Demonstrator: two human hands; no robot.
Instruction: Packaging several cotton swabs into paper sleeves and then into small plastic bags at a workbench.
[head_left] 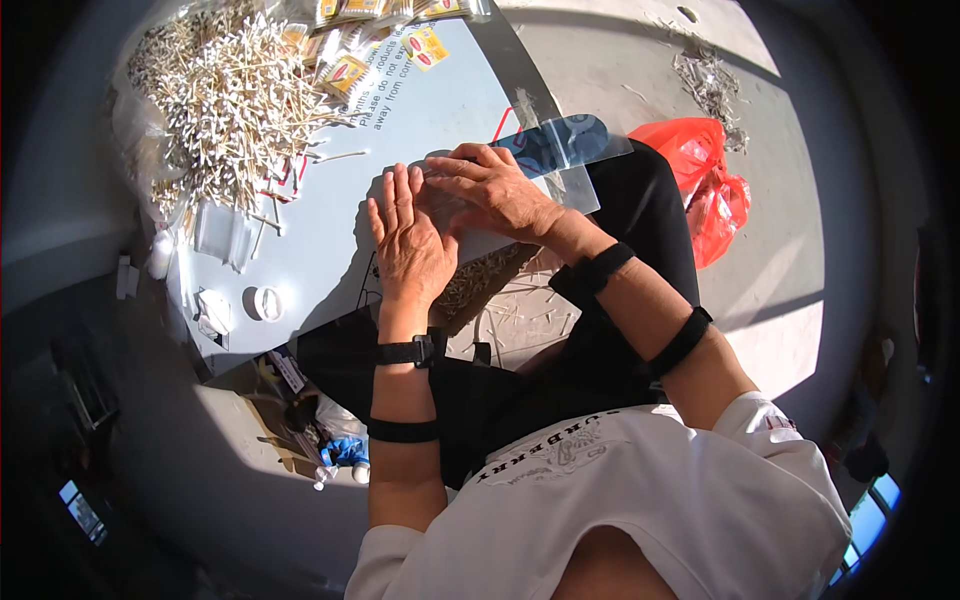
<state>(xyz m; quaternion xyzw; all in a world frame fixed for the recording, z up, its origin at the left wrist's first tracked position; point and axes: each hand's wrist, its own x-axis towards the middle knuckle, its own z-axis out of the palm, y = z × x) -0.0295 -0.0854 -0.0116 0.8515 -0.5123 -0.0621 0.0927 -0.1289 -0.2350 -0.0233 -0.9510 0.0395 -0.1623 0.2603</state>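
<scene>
My left hand [413,250] lies palm down near the table's front edge, its fingers stretched out toward the far side. Close beside it, my right hand [500,195] reaches leftward with its fingers extended, the fingertips near the left hand's fingers. Something clear and shiny seems to show between the two hands, but it is too hidden to name. To the right of my right hand, a blue-tinted clear plastic piece [565,145] extends past the table edge. A large heap of cotton swabs [230,100] covers the table's far left.
Small yellow-labelled packets [345,75] lie behind the heap. A clear plastic box [222,235] and a white ring-shaped roll [267,303] sit on the table [330,255] at left. A red plastic bag [700,180] rests on the floor at right. Loose swabs [525,315] are scattered below.
</scene>
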